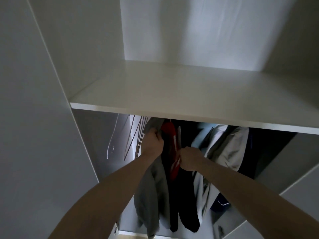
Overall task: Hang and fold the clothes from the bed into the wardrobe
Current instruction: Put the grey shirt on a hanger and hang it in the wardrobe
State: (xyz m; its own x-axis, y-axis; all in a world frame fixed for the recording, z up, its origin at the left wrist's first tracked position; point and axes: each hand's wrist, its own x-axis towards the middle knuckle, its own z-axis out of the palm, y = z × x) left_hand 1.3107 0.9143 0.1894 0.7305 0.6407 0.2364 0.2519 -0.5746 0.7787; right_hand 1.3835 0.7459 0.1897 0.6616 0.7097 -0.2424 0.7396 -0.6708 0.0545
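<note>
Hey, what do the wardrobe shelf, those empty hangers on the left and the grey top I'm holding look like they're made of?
Shelf: probably laminated board, going by its smooth matte white face and flat square front edge.
Empty hangers: the thin bent outlines suggest wire or slim metal; the pale flat one beside them may be plastic.
Grey top: soft cloth, perhaps jersey; it drapes in loose folds under the left hand.

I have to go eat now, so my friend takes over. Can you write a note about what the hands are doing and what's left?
Left hand: grips the grey garment near its top, under the shelf.
Right hand: fingers curled on the dark and red garment.
Done: several clothes hang in the wardrobe, light jacket on the right.
Spare hangers hang on the left.
Left: settle these two; the bed is out of view.
</note>
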